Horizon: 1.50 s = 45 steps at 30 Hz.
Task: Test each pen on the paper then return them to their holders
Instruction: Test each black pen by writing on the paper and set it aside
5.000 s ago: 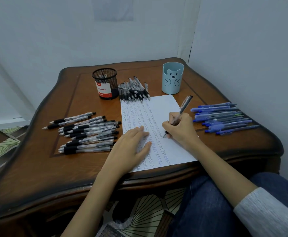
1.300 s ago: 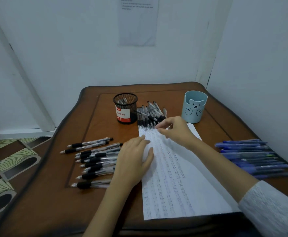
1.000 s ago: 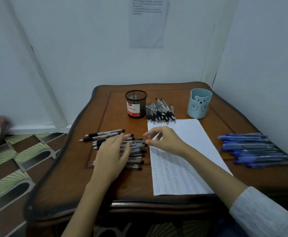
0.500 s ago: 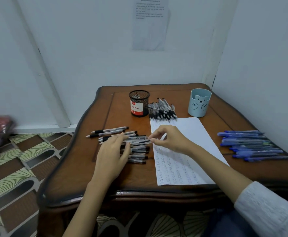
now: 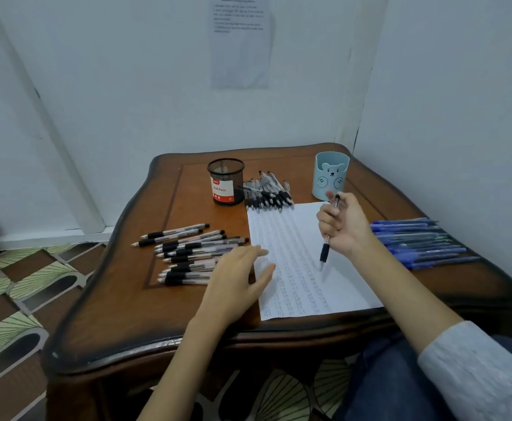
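- We saw a glossy wooden table [image 5: 188,314].
- We saw a black wire-mesh holder [image 5: 226,181].
- We saw a matt, smooth blue cup [image 5: 330,175].
- We saw a matt paper sheet [image 5: 339,287].

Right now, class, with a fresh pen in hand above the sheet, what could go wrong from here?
1. The paper is nearly full of test lines; a new mark may get lost among old ones.
2. The black pens beside the left hand and those by the mesh holder look alike, so tested and untested could mix.
3. The pen in the right hand hangs tip-down; a loose grip might drop it.
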Available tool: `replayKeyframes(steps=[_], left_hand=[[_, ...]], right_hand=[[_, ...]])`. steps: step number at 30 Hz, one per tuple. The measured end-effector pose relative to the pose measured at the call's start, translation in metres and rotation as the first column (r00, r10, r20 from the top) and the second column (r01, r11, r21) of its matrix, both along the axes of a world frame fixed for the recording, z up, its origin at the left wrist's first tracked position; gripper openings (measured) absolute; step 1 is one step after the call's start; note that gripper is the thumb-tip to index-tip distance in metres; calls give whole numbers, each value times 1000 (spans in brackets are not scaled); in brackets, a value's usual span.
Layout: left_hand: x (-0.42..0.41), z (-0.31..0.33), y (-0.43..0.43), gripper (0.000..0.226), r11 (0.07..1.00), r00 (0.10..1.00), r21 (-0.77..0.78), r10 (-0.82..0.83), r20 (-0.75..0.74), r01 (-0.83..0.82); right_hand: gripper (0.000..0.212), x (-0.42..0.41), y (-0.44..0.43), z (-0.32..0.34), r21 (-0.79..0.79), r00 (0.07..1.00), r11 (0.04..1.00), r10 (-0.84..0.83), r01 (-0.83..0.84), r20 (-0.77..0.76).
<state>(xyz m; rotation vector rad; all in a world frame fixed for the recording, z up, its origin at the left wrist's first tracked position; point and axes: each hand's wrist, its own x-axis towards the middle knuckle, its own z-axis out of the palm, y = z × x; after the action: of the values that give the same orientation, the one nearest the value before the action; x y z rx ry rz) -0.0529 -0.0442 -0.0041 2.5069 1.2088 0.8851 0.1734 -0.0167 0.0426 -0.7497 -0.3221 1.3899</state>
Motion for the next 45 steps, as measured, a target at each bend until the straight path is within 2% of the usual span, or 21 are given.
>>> replayKeyframes(steps=[3,5,7,10,12,14,16,17,19,20,22,24,28,31,33,38,40,45], left_hand=[[9,-5,-3,58,997,996,-51,-69,-65,66],[11,-11,-4,65,991,987,-85,-108,-115,99],[11,-16,-3,63,988,975,-106,-128,-182,110],[10,-19,-1,64,986,972,-124,-134,-195,111],[11,-17,-2,68,984,971,-134,-145,-189,120],[11,-16,-2,71,980,969,-149,-155,-191,128],[11,-15,-2,70,977,966,-168,-165,-199,133],[11,-15,-1,69,975,965,-176,-170,-202,135],[11,-14,-1,68,972,963,-189,-177,-202,139],[11,-14,-1,68,971,963,-194,-179,-202,140],[11,-15,-1,70,970,963,-201,-178,-203,137],[11,-15,-1,72,970,965,-205,-171,-198,130],[11,-18,0,82,969,969,-212,-168,-182,129],[11,-18,0,75,970,970,-213,-160,-182,120],[11,-17,-1,76,969,972,-221,-151,-182,110],[13,-17,-2,86,969,972,-224,-146,-184,104],[13,-18,-2,85,970,974,-220,-142,-177,102],[13,-20,-1,84,972,976,-211,-140,-169,103]], right_hand=[[17,9,-7,-4,-30,1000,1000,4,-5,-23],[15,13,-13,-6,10,998,1000,8,-7,-59],[19,19,-18,-7,24,1000,1000,-1,0,19],[23,25,-24,-10,-66,988,997,55,-46,142],[33,24,-30,-14,-147,982,982,140,-122,123],[54,23,-35,-18,-237,956,953,233,-187,181],[60,22,-38,-21,-241,945,952,244,-190,218],[56,20,-38,-21,-218,951,960,224,-177,214],[31,17,-38,-22,-172,945,974,193,-150,264],[19,16,-37,-25,-163,925,978,178,-129,336],[30,14,-36,-33,-147,835,988,114,-41,538],[37,9,-39,-37,-109,740,994,68,8,669],[32,3,-47,-40,-23,654,996,77,-90,753],[39,1,-47,-42,-42,503,999,33,6,863],[41,4,-44,-45,-12,463,998,-17,60,886],[29,7,-39,-53,57,301,995,-80,86,950],[29,5,-40,-54,77,279,993,-99,89,955],[27,5,-42,-55,86,310,994,-103,68,945]])
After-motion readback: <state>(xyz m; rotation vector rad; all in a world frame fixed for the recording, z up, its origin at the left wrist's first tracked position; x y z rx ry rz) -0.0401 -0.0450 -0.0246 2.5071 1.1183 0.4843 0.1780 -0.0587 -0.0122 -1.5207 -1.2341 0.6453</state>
